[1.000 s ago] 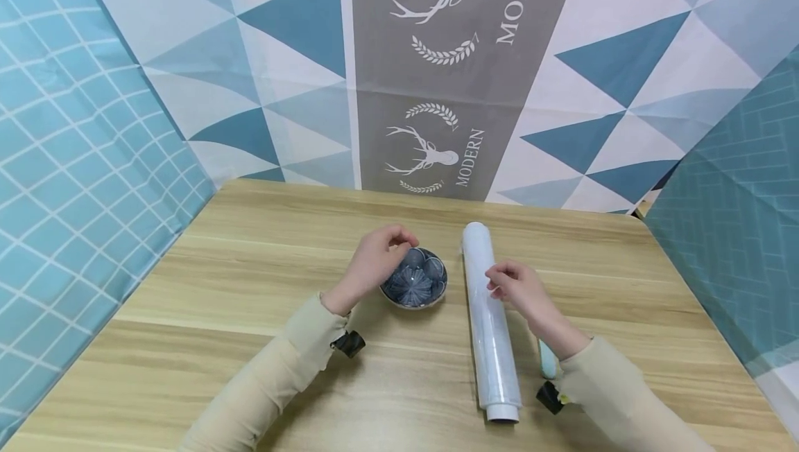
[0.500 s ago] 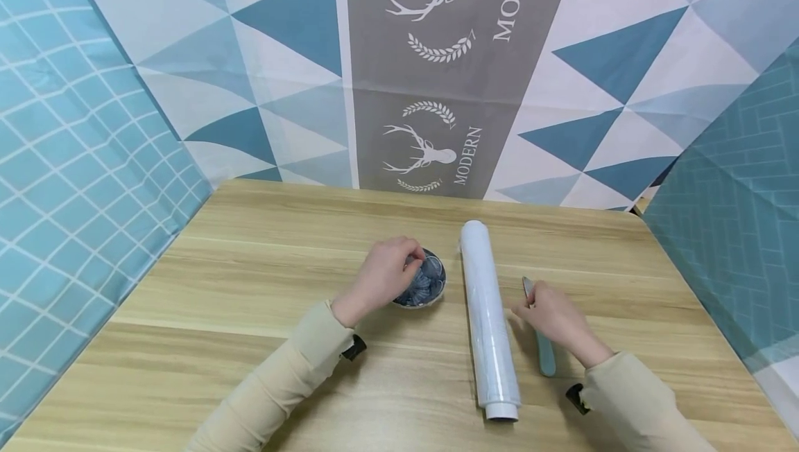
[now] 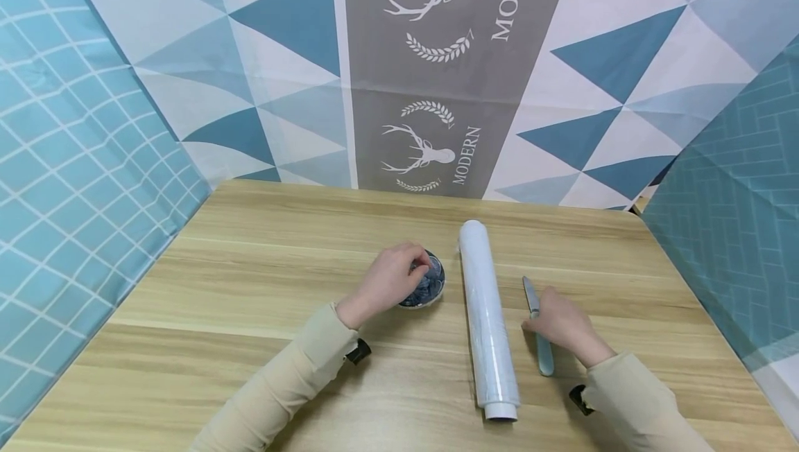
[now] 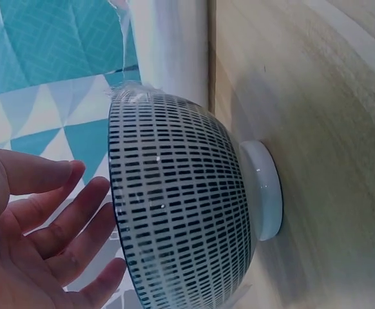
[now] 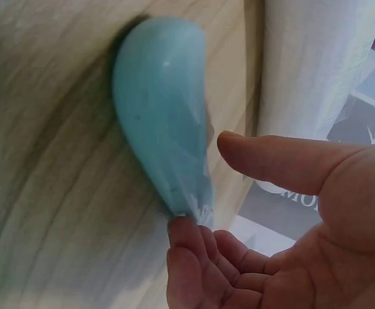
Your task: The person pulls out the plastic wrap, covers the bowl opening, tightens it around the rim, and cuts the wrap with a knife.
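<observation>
A small dark blue patterned bowl stands upright on the table, and its outside shows rows of dark dashes in the left wrist view. Clear film clings along its rim. My left hand hovers over the bowl's near left side, fingers relaxed with nothing between them. My right hand is at a knife lying on the table. Its fingertips are right by the neck of the light blue handle, while the thumb stands apart. Part of the knife is hidden behind this hand.
A long roll of cling film lies between bowl and knife, pointing away from me. The wooden table ends at a patterned cloth backdrop, with tile-print sheets on both sides.
My right hand has moved from above the roll rightward and down to the knife. My left hand has shifted slightly right over the bowl.
</observation>
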{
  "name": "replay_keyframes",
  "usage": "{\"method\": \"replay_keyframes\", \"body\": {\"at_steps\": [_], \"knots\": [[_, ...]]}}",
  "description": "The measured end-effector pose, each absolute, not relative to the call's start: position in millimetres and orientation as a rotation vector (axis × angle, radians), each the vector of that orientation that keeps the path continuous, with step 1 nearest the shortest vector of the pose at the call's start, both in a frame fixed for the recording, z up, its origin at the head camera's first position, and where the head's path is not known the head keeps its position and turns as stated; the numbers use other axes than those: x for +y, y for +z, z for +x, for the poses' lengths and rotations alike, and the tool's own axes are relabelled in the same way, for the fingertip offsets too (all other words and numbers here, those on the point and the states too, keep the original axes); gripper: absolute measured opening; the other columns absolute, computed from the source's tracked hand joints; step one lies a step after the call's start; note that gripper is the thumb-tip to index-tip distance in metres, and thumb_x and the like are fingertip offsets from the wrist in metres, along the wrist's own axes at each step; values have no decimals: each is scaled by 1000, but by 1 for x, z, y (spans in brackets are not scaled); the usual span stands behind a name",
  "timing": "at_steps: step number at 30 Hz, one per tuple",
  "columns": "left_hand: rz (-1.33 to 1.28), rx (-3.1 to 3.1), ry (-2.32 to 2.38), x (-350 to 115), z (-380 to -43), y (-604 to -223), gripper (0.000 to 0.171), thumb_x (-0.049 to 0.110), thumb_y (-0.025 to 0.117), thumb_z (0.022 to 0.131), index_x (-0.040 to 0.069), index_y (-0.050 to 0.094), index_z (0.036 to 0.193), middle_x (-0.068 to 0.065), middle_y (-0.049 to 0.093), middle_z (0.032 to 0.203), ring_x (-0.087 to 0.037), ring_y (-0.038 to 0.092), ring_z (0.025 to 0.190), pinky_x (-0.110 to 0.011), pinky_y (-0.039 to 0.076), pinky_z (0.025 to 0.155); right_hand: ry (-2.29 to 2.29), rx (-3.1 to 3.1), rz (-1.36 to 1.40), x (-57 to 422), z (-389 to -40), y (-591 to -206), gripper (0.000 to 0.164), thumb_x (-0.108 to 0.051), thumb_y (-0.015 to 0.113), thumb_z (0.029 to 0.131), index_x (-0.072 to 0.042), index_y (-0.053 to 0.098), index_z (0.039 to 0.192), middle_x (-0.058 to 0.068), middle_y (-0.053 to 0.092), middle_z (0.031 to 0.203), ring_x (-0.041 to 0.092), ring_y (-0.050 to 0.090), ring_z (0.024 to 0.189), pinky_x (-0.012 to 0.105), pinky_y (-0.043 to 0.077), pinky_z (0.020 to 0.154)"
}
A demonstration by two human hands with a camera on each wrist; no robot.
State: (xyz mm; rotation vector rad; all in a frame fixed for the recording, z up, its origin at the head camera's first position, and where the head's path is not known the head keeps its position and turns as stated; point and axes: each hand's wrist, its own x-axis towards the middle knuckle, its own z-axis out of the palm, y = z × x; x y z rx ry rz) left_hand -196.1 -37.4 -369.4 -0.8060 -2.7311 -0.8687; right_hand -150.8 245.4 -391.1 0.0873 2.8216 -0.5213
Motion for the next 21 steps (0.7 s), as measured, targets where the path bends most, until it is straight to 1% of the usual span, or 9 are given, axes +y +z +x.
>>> {"method": "replay_keyframes", "body": {"at_steps": [5, 10, 13, 16, 21], "knots": [[-802, -2726, -843, -37, -196, -372, 8, 13, 60, 86, 12, 66, 91, 0, 66, 91, -13, 61, 82, -29, 49, 74, -511, 2821, 80, 247, -150, -393, 48, -18, 67, 71, 12, 39, 94, 9, 47, 67, 20, 47, 56, 29, 40, 46], [-800, -2705, -809, -36, -197, -374, 7, 13, 60, 86, 12, 66, 89, 0, 66, 88, -14, 61, 80, -32, 48, 78, -584, 2814, 84, 248, -151, -392, 43, -14, 65, 70, 7, 35, 92, 8, 46, 65, 19, 45, 54, 29, 38, 45], [-802, -2693, -793, -36, -196, -375, 7, 13, 61, 85, 12, 66, 88, 0, 66, 87, -14, 62, 79, -34, 48, 80, -630, 2804, 90, 248, -153, -389, 41, -11, 62, 71, 7, 33, 94, 8, 46, 66, 19, 45, 53, 28, 39, 45], [-807, -2683, -777, -36, -197, -375, 7, 13, 61, 85, 11, 66, 88, 0, 66, 87, -14, 62, 79, -35, 48, 79, -667, 2806, 85, 246, -155, -385, 44, -11, 60, 75, 10, 31, 100, 10, 47, 67, 20, 46, 54, 29, 40, 45], [-775, -2626, -630, -40, -201, -373, 6, 12, 61, 84, 10, 66, 87, -1, 67, 86, -18, 62, 82, -39, 47, 81, -695, 2835, 32, 238, -160, -373, 55, -12, 56, 82, 19, 27, 117, 10, 48, 66, 18, 45, 52, 29, 40, 45]]}}
